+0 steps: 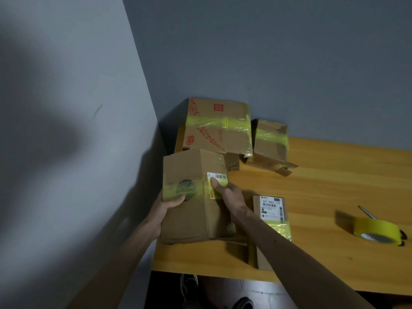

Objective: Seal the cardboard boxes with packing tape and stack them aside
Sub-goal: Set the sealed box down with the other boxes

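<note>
A: Nearest?
B: Left hand (171, 202) and right hand (225, 194) both grip the taped box (189, 219) at the wooden table (334, 186); grey wall (267, 52) beyond.
A: Writing?
B: Label (270, 208) right of the right hand: "507 P802 T70".

The left forearm (124, 248) and right forearm (289, 248) are bare up to the left hand (171, 202) and right hand (227, 192), and at the near edge shows what seems a dark shoe (188, 284) with pale laces, a second dark toe (244, 303) to its right.
</note>
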